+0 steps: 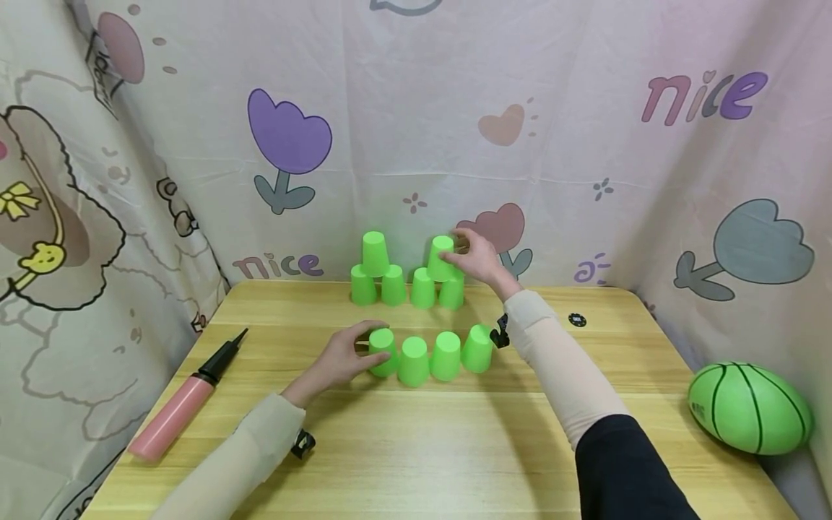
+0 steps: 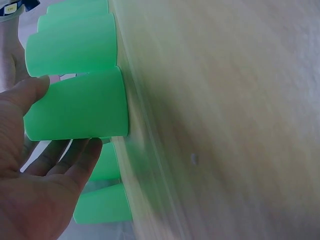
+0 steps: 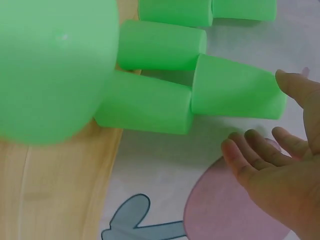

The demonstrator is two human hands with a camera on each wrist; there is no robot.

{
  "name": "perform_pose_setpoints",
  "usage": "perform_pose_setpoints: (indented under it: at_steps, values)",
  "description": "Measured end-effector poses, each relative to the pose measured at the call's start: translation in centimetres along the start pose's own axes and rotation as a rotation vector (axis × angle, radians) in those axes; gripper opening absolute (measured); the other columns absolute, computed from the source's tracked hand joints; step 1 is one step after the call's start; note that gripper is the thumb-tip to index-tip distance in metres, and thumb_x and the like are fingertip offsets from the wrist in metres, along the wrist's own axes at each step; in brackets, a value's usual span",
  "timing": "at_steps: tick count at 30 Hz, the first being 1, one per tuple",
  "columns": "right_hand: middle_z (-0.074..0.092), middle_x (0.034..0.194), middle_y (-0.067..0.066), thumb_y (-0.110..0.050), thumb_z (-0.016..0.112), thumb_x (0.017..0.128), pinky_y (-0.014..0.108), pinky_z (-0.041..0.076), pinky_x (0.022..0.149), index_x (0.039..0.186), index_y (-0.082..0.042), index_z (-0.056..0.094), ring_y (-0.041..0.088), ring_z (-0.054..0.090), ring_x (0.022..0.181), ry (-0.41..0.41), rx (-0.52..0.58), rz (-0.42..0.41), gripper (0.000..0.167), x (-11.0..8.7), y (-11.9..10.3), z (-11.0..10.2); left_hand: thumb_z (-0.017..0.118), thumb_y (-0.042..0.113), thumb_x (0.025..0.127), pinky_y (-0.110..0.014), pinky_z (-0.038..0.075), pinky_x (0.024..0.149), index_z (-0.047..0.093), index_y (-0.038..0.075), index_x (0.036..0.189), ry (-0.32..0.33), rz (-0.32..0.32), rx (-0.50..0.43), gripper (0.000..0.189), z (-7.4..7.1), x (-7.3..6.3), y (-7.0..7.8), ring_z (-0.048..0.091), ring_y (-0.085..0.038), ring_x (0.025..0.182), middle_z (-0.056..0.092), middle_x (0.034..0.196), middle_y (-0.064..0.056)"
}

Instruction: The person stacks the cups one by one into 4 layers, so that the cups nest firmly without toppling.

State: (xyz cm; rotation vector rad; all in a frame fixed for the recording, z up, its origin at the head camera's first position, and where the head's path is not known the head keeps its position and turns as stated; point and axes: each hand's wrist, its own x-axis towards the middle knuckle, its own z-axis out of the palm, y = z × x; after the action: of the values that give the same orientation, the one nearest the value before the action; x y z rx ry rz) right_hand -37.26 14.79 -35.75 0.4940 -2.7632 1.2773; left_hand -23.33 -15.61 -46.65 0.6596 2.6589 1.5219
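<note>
My left hand (image 1: 338, 361) is at the leftmost green plastic cup (image 1: 382, 354) of the front row, which stands upside down on the table. In the left wrist view its thumb lies along one side of that cup (image 2: 77, 107) and the fingers curl at the other. At the back, my right hand (image 1: 479, 254) is beside the top green cup (image 1: 442, 256) of the right-hand stack. The right wrist view shows the thumb tip at this cup's (image 3: 237, 87) closed end, and the straight fingers spread apart from its side. That cup bridges two inverted cups (image 3: 145, 102).
Another three-cup stack (image 1: 375, 254) stands just left. More inverted cups (image 1: 445, 356) continue the front row. A pink hand pump (image 1: 178, 412) lies at the left, a black round chip (image 1: 577, 320) at the back right, a green ball (image 1: 750, 408) at the right edge. Behind hangs a printed curtain (image 1: 416, 108).
</note>
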Motion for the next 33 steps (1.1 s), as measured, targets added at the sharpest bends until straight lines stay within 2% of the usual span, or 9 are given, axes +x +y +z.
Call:
perform_pose_setpoints:
  at_steps: [7,14,23,33]
  values:
    - [0.058,0.151,0.02,-0.037,0.073,0.099,0.053,0.047,0.118,0.154,-0.006,0.048,0.038,0.055,0.14,0.049,0.0,-0.024,0.068,-2.2,0.5,-1.4,0.086,0.02,0.089,-0.042,0.062,0.101,0.055,0.006,0.147,0.009,-0.024,-0.017,0.067,-0.5,0.1,0.3,0.068,-0.039,0.123,0.067,0.136,-0.018]
    - [0.06,0.146,0.022,-0.036,0.071,0.101,0.055,0.051,0.113,0.153,-0.006,0.05,0.043,0.058,0.136,0.076,0.048,-0.061,0.063,-5.3,1.0,-2.3,0.087,0.019,0.087,-0.05,0.06,0.103,0.059,0.004,0.141,0.096,-0.014,-0.033,0.063,-1.6,1.2,1.3,0.069,-0.04,0.121,0.069,0.133,-0.017]
    - [0.065,0.14,0.02,-0.031,0.071,0.102,0.053,0.056,0.108,0.147,-0.005,0.056,0.037,0.063,0.131,0.073,0.044,-0.081,0.054,-8.8,2.7,-1.5,0.084,0.024,0.092,-0.049,0.061,0.102,0.057,0.004,0.144,0.189,0.013,-0.035,0.062,-1.9,4.3,4.0,0.07,-0.038,0.12,0.069,0.137,-0.019]
    - [0.069,0.134,0.02,-0.026,0.073,0.101,0.052,0.058,0.104,0.142,-0.002,0.061,0.035,0.067,0.123,0.057,0.066,-0.102,0.05,-12.8,3.5,-0.4,0.085,0.024,0.092,-0.046,0.06,0.102,0.06,0.005,0.141,0.291,0.072,-0.024,0.058,-1.4,8.3,5.5,0.068,-0.031,0.121,0.071,0.131,-0.015]
